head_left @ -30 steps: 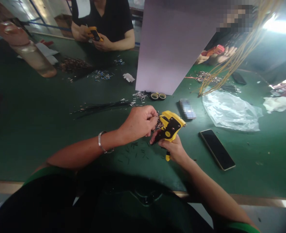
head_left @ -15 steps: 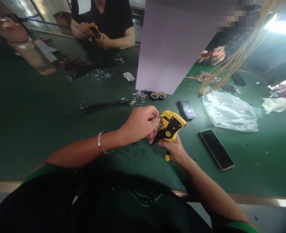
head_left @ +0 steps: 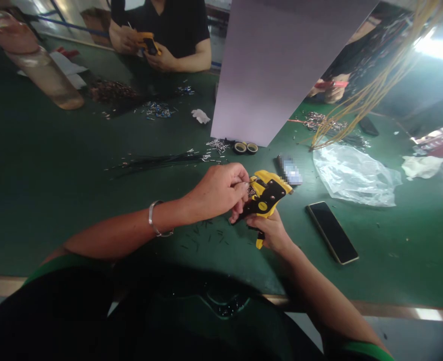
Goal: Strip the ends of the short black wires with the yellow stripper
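My right hand (head_left: 272, 229) is wrapped round the handles of a yellow and black wire stripper (head_left: 268, 195). At the tool's jaws, the fingers of my left hand (head_left: 225, 190) are pinched on a thin dark wire (head_left: 250, 182); a small bunch of wire ends shows under the fingertips. Short black scraps (head_left: 209, 238) lie on the green table below my hands. A bundle of long black wires (head_left: 161, 160) lies beyond my left forearm, its tips near a pile of small light pieces (head_left: 218, 145).
Two tape rolls (head_left: 246, 148) sit by an upright pale panel (head_left: 270, 70). Rightward are a phone (head_left: 333, 232), another device (head_left: 290, 169), a plastic bag (head_left: 356, 173) and hanging yellow wires (head_left: 372, 90). Across the table, a person (head_left: 161, 40) holds a yellow tool. A bottle (head_left: 46, 75) stands far left.
The stripper has shifted slightly to the right, while my hands keep nearly the same hold. Across the table, the person's hands and yellow tool have moved a little.
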{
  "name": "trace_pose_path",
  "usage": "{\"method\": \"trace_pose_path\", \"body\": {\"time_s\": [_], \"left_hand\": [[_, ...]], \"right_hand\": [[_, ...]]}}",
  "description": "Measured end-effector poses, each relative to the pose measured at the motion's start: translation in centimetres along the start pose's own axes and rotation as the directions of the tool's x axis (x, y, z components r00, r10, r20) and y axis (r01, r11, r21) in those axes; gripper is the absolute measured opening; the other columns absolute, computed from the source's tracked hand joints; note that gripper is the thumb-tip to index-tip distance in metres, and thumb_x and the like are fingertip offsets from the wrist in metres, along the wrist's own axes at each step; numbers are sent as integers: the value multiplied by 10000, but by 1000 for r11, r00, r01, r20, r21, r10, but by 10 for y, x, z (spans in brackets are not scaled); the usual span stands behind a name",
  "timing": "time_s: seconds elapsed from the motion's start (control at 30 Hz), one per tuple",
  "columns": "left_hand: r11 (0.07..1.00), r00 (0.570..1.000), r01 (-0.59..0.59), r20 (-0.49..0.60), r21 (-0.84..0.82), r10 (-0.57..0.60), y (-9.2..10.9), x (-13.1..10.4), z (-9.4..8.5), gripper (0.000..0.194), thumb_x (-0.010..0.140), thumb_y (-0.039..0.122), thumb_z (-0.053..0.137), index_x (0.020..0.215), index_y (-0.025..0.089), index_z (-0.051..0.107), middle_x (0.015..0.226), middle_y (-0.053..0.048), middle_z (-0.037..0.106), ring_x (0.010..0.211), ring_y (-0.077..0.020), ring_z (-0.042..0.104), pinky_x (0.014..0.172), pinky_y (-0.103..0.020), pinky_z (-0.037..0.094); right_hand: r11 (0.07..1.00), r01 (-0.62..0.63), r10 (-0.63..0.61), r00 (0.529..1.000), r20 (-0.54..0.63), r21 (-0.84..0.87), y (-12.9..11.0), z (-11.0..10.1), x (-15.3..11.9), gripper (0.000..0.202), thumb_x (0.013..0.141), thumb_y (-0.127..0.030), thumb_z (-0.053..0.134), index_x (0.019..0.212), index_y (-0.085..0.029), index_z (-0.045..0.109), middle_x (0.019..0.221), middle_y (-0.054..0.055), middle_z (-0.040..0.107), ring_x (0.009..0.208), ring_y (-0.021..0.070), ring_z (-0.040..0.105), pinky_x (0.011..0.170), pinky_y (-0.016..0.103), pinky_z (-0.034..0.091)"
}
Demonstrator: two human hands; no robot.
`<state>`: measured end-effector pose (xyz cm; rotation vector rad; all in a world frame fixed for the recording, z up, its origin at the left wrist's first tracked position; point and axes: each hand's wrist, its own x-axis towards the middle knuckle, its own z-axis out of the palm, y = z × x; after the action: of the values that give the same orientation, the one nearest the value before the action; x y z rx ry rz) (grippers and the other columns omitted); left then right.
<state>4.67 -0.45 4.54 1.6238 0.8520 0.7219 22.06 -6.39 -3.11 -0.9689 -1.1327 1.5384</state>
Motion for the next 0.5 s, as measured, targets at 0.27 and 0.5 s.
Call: {"method": "trace_pose_path", "body": {"time_s": [0.27, 0.5], "left_hand": [[1000, 1000, 14, 9, -1, -14, -3, 2, -1, 65, 803, 128, 507, 829, 186, 518, 580, 12, 674, 434, -89, 626, 437, -184, 494], [994, 995, 79, -57, -75, -83, -5, 1, 8, 80, 781, 114, 524, 768, 192, 508, 556, 14, 636, 378, -75, 567, 376, -192, 446]], "right_hand": [[999, -29, 29, 999, -29, -24, -2, -1, -1, 309, 602, -130, 618, 883, -218, 709, 765, 20, 743, 756, 236, 691, 788, 399, 566], [1000, 18, -19, 997, -72, -18, -11, 0, 1, 253, 593, -138, 606, 821, -204, 694, 724, 8, 715, 697, 207, 651, 720, 350, 529]]}}
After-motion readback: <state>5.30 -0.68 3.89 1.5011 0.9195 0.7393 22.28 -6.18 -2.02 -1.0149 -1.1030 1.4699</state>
